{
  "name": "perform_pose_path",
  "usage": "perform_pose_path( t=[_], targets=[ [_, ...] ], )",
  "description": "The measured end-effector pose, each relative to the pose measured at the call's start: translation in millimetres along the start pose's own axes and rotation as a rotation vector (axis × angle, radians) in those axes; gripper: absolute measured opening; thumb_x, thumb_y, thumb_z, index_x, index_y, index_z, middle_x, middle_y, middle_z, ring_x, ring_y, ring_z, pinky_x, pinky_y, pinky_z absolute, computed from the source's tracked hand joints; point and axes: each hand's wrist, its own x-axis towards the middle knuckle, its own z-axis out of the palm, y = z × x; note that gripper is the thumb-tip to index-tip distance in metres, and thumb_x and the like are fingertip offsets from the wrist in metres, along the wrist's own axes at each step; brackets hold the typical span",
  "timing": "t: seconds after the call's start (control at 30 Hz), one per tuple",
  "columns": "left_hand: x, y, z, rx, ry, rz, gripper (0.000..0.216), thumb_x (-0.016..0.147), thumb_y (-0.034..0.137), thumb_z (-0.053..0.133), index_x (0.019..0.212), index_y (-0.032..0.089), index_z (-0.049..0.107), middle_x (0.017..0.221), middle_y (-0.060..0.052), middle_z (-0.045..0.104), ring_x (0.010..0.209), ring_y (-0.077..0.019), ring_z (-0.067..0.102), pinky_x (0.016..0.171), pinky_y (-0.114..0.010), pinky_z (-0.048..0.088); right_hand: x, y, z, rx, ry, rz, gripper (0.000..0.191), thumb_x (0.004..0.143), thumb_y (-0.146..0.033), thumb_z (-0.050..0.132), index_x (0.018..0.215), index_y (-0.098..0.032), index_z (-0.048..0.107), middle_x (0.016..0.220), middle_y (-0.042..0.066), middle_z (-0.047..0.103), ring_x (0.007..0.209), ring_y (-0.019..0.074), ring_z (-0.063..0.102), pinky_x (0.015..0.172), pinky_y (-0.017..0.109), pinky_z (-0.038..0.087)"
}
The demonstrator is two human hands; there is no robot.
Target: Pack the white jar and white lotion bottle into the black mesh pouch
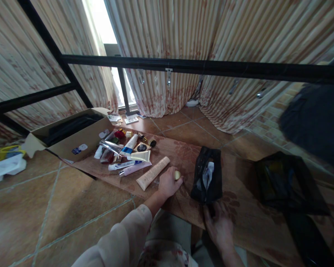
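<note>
My left hand (169, 182) is closed around a small item with a pale round end (177, 174), low over the patterned runner; the rest of that item is hidden in my fingers. Just left of it lies a beige squeeze tube (153, 173). My right hand (218, 224) is at the near end of a black mesh pouch (196, 181), fingertips in shadow and pinching its edge. Through the pouch's open top a white and grey packet (208, 174) shows. Further left, a heap of cosmetics includes a cream tube (139, 156), a white and blue tube (129, 145) and a pink tube (135, 168).
At the left end stands an open cardboard box (80, 146) with dark contents. A second black mesh bag (284, 181) sits on the right of the runner (180, 148). A black metal rail (211, 68) crosses ahead, before striped curtains (167, 29). White and yellow things (7, 163) lie far left.
</note>
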Motion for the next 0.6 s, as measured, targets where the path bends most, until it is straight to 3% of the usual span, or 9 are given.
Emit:
perform_pose_path(
  t=[0.6],
  targets=[
    [0.2, -4.1, 4.9, 0.029, 0.017, 0.027, 0.031, 0.079, 0.034, 0.061, 0.105, 0.021, 0.050, 0.100, -0.003, 0.060, 0.091, -0.0202, 0.060, 0.083, -0.031, 0.046, 0.1, -2.8, -1.7, -0.007, -0.004, 0.009, 0.032, 0.091, -0.046, 0.038, 0.088, -0.019, 0.054, 0.089, 0.009, 0.058, 0.080, 0.0211, 0.053, 0.067, 0.032, 0.039]
  ],
)
